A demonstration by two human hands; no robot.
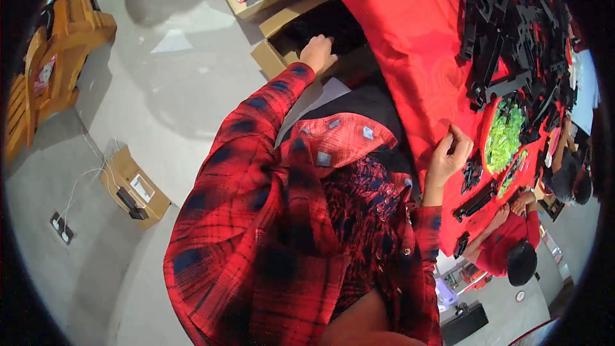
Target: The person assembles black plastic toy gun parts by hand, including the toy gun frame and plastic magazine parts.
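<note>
My left hand [318,55], its fingers curled in, is held out over the near edge of an open cardboard box [266,59]. Dark black contents [330,25] fill the box, and whatever those fingers may hold is hidden. Beside the edge of a red-covered table [416,45], my right hand [450,156] has loosely bent fingers with a gap at the thumb, and no object shows in it. Nearest to it are a small heap of black parts [472,174] and a red-rimmed tray [485,138] holding yellow-green small pieces [506,134].
Long black plastic parts [496,32] pile up across the table's far side. A co-worker in a red top [506,243] works at its right end. A wooden chair [57,57] stands at left, near a small cardboard box [138,186] with white cables. A pale wooden table [256,3] is at the top.
</note>
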